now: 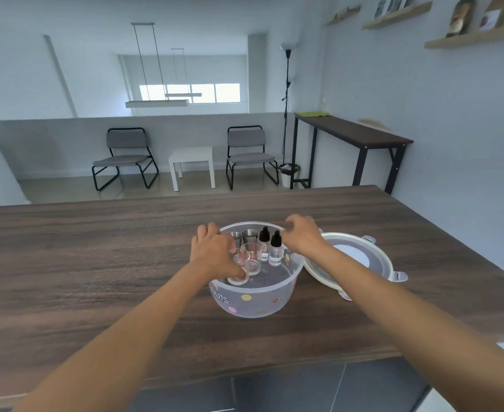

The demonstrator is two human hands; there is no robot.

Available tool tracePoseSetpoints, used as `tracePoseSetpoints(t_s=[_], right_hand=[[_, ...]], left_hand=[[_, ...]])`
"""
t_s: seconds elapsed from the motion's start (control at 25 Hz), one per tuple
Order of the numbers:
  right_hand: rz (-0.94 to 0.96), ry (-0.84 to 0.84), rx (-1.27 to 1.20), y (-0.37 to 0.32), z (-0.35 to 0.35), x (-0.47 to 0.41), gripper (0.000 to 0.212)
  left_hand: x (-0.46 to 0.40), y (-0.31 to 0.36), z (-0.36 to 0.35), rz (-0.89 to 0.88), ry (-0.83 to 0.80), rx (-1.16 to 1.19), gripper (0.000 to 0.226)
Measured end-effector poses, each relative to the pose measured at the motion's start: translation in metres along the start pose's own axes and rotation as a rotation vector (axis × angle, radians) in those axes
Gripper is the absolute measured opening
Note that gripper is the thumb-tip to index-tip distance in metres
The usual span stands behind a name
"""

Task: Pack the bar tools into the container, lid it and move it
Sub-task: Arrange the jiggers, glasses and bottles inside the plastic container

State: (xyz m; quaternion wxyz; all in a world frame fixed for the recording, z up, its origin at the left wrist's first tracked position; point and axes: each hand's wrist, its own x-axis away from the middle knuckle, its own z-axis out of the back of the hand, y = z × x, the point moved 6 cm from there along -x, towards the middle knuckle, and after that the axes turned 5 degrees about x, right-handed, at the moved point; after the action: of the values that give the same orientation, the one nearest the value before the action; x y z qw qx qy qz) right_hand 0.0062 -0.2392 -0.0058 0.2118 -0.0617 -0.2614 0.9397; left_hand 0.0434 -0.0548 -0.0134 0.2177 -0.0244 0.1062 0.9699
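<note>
A round clear plastic container (262,304) with coloured dots stands on the wooden table. Inside it are two steel jiggers (250,235), two dropper bottles with black caps (275,249) and two shot glasses with red marks (253,257). My left hand (215,252) reaches into the container's left side, its fingers closed around the nearer shot glass (239,273). My right hand (303,234) rests on the container's far right rim, fingers curled over the edge. The round lid (372,263) with side clips lies on the table just right of the container.
The wooden table (96,263) stretches wide to the left and behind the container; its right edge runs close past the lid. Two chairs, a small white table and a dark side table (352,133) stand in the room beyond.
</note>
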Motion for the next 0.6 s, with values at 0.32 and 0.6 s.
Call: tracePoseSetpoints(t_s=[0.32,0.6], right_hand=[[-0.362,-0.246,-0.606,0.035,-0.028,0.014,0.023],[-0.388,-0.238,-0.643,0.036,-0.028,0.017,0.023]], left_hand=[[-0.003,0.006,-0.012,0.069,-0.016,-0.139,0.056],[-0.007,0.013,-0.014,0.037,0.023,-0.194,0.047]])
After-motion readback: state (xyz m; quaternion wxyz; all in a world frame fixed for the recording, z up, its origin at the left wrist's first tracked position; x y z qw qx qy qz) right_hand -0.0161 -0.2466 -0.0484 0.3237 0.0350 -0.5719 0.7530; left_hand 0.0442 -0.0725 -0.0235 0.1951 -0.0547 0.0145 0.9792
